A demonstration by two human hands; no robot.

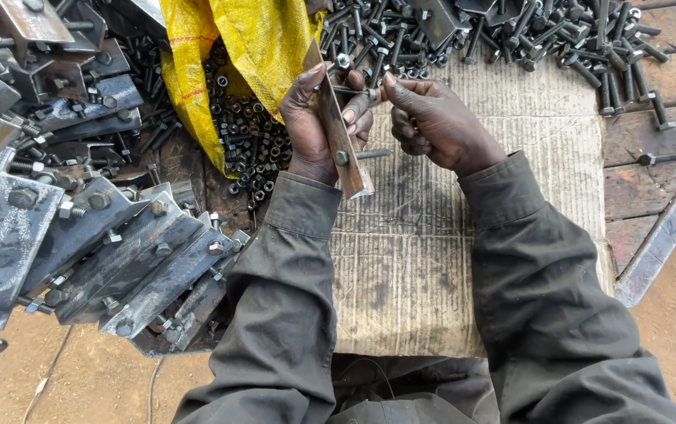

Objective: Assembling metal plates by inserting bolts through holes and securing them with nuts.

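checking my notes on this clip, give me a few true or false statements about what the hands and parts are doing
1. The left hand grips a flat metal plate held on edge. True.
2. The right hand rests flat on the cardboard sheet. False: it is raised, fingers at a bolt near the plate's upper end.
3. A yellow woven sack holds the nuts. True.
4. The plate has no bolt in its lower end. False: a second bolt sticks through there.
5. Finished bolted plates are stacked to the person's left. True.

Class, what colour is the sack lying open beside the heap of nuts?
Yellow. The sack shows it best in the head view, with a thin red stripe on its left fold.
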